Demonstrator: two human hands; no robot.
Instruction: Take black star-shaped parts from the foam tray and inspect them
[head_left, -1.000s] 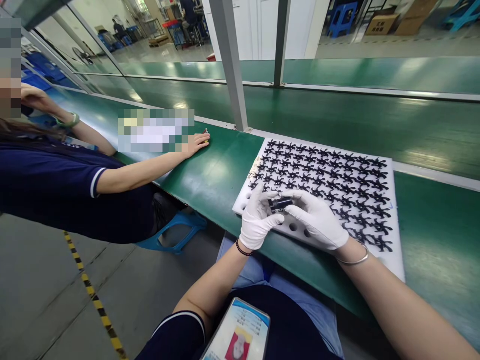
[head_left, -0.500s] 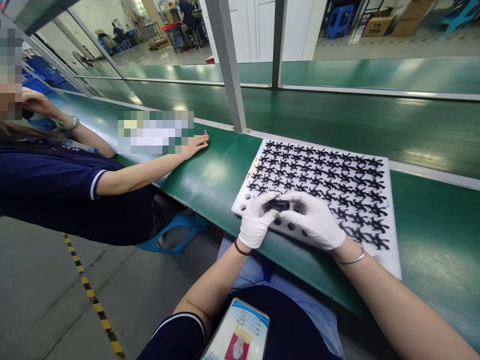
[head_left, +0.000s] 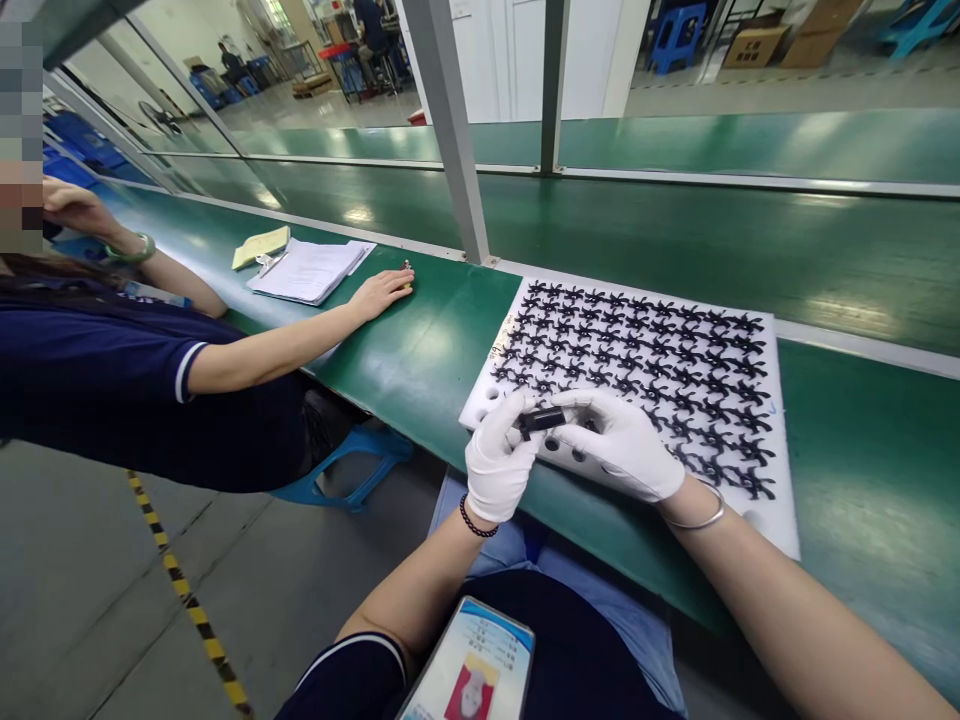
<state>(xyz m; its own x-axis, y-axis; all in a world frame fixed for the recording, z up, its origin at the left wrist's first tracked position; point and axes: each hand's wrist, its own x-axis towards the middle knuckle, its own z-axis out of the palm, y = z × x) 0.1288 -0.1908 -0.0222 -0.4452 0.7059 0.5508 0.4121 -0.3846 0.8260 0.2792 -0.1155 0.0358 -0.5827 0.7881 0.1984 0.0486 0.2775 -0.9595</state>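
My left hand (head_left: 499, 460), in a white glove, is closed around the left end of a small black cylindrical part (head_left: 544, 419). My right hand (head_left: 626, 445), also gloved, pinches that part's right end with thumb and fingers. A bit of something dark shows inside the right hand's grip, too small to name. Both hands are above the front edge of a white foam tray (head_left: 780, 460). Rows of black bladed fan wheels (head_left: 637, 350) fill most of the tray. Along its front edge are several round holes, some partly hidden by my hands.
The tray lies on a green workbench (head_left: 427, 340). To the left a co-worker's hand (head_left: 382, 292) rests on the bench beside a clipboard with papers (head_left: 311, 270) and a yellow pad (head_left: 260, 247). A grey metal post (head_left: 454, 130) rises behind the tray.
My left hand has shifted slightly left and down, and more of the black cylindrical part's side shows between my hands. My right hand stays almost in place.
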